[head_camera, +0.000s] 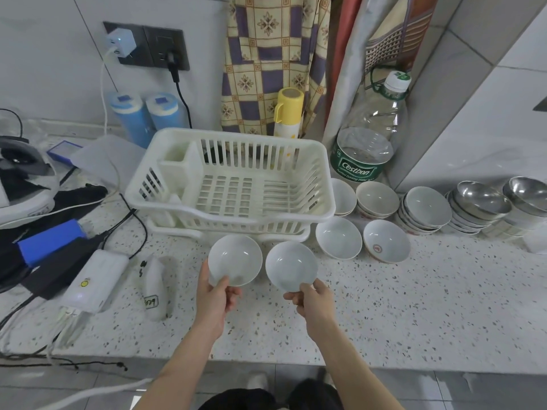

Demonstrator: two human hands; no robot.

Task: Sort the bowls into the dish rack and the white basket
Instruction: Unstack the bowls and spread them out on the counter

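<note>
Both hands hold a white bowl each, lifted just above the counter point(384, 315) at the 6 o'clock side of the dish rack point(233, 184). Left hand point(214, 300) pinches the near rim of the left bowl point(235, 258), thumb on the inside, fingers underneath. Right hand point(313, 300) grips the right bowl point(291, 266) the same way at its near rim. Both bowls tilt a bit toward the camera.

Rack is empty, with a slotted floor and a cutlery compartment at its 9 o'clock end. It sits on a white tray or a second basket underneath; can't tell which from this angle, so the white basket's identity is unclear.

More bowls wait at the rack's 3 o'clock: two loose white ones point(339, 238) point(386, 241) near the front, ceramic stacks point(377, 199) point(426, 210) behind them, and steel bowl stacks point(481, 202) further right.

Step in hand, as I judge it: carry both bowls forward, toward 12 o'clock, over the rack's front wall and set them in.

To do it well:
- lift enough to clear the front rim, since a rim pinch is weak and a knock could twist a bowl loose
- place one at a time, left bowl toward the 9 o'clock side, right one beside it
- lower until the base rests on the slats before letting go
- keep the bowls apart, ceramic chips on contact
</note>
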